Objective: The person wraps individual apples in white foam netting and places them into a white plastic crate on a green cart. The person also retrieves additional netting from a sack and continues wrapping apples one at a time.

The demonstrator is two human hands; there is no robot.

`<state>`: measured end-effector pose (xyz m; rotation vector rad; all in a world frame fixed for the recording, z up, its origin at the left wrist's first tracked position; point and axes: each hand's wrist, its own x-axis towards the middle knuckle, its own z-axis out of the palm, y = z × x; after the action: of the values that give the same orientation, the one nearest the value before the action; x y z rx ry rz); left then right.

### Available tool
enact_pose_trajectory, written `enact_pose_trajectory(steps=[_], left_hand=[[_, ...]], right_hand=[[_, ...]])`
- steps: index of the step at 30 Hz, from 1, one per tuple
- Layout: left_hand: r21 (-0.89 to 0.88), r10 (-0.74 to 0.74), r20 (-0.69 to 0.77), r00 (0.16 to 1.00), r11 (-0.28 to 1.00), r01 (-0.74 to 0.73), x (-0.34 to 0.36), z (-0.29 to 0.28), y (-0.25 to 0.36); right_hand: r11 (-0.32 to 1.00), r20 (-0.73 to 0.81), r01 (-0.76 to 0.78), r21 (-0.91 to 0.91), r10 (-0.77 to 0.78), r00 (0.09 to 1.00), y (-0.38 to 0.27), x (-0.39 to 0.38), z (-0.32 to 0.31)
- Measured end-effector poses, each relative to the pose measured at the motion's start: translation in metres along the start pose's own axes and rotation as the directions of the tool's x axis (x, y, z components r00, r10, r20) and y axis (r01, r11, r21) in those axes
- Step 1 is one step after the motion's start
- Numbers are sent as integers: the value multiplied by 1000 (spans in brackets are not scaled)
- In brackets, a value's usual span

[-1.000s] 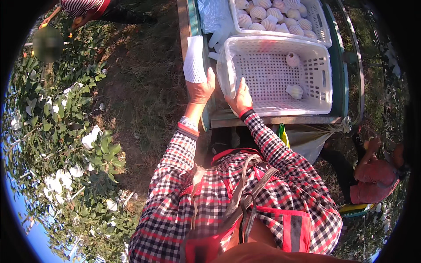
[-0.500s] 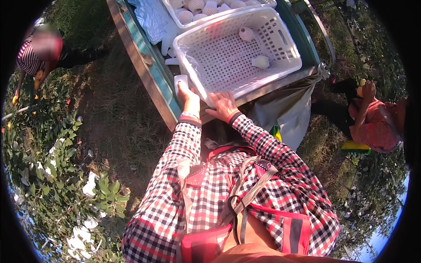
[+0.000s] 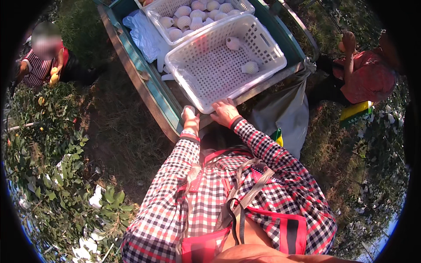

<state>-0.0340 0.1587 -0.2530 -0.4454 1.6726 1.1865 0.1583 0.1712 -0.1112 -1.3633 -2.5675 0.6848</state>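
My left hand [image 3: 190,119] is closed round a small white foam net sleeve [image 3: 188,109], beside the cart's near left corner. My right hand [image 3: 225,113] grips the near rim of a white perforated plastic crate [image 3: 280,66], with its fingers over the edge. Inside that crate lie two fruits in white foam nets, a farther one [image 3: 233,43] and a nearer one [image 3: 250,67]. Thin clear film lines part of the crate.
Behind stands a second white crate [image 3: 154,21] with several foam-netted fruits. Bluish plastic bags [image 3: 142,35] lie on the green cart [image 3: 169,115]. A grey cloth [image 3: 280,118] hangs at its front right. Co-workers stand left [image 3: 37,65] and right [image 3: 366,79] among leafy plants.
The cart and crates sit slightly farther left in view. My left hand, with the foam sleeve, has come nearer my body and lower. My right hand has stayed at the crate's near rim.
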Motion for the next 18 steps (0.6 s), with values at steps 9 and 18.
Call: enact_pose_trajectory(steps=[9,18], left_hand=[[522,551,254,795,614,-592,-60,-1,27],[208,539,823,180,9,-978,-199,-39,40]], right_hand=[[995,-176,9,101,9,984,23,-13,-17],[961,-320,82,263,6,948,28,-32,-23]])
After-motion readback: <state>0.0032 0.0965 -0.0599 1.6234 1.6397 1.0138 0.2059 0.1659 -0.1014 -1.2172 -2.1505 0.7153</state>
